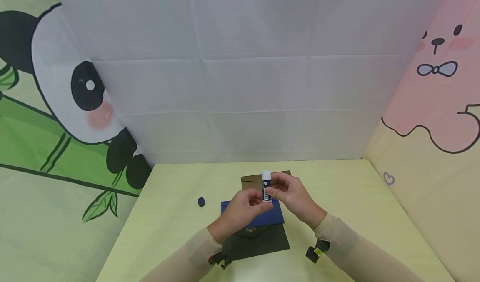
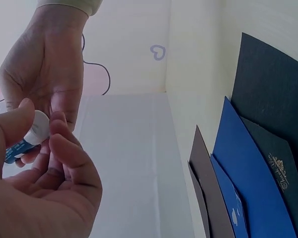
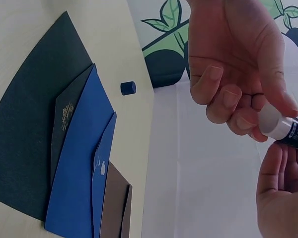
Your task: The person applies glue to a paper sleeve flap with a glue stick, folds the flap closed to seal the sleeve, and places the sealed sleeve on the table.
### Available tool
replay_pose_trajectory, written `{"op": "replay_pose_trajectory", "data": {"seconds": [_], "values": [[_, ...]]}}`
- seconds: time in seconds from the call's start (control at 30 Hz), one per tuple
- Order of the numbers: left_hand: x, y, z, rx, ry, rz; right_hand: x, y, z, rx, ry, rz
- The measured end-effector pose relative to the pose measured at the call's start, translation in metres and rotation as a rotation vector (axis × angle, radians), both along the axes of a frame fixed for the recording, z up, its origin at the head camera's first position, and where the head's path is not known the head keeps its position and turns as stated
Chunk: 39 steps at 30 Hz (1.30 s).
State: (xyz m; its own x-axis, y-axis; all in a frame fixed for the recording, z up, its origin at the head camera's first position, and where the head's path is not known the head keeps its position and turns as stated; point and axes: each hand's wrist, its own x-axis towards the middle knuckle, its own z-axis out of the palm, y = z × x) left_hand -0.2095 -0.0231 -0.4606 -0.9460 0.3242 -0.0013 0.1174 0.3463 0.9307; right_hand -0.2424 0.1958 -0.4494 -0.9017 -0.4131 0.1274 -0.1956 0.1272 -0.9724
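Observation:
An uncapped glue stick (image 1: 266,184) stands upright between both hands in the head view, its label dark blue and its ends white. My right hand (image 1: 294,196) grips the tube from the right. At the lower end, my left hand (image 1: 243,211) pinches the white base (image 3: 274,124) between thumb and fingers, as the right wrist view shows. Below the hands lie overlapping envelopes: a brown envelope (image 1: 250,183) at the back, a blue envelope (image 1: 271,218) in the middle, and a black envelope (image 1: 258,245) with a gold print at the front.
A dark blue cap (image 1: 201,201) lies on the pale yellow table (image 1: 168,232) left of the envelopes. A white cloth backdrop (image 1: 240,136) rises behind the table, with printed panels on either side. Each wrist wears a small black camera.

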Motion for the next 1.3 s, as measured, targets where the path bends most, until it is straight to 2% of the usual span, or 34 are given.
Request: {"op": "replay_pose_trajectory", "data": {"seconds": [0.3,0.6,1.0,1.2,1.3], "values": [[-0.004,-0.004,-0.002,0.095,-0.1,-0.115,-0.001,0.0,-0.002,-0.011,-0.002,0.01],[-0.004,-0.006,-0.001,0.139,-0.163,-0.18,-0.001,0.0,-0.002,-0.01,0.0,0.014],[-0.004,-0.007,-0.002,0.132,-0.172,-0.19,0.001,0.0,-0.003,-0.005,0.004,0.014],[-0.005,-0.012,-0.002,0.117,-0.144,-0.235,0.002,0.0,-0.003,-0.01,0.003,0.013],[-0.004,-0.011,-0.003,0.08,-0.111,-0.205,0.002,0.0,-0.002,-0.02,0.002,0.014]]}}
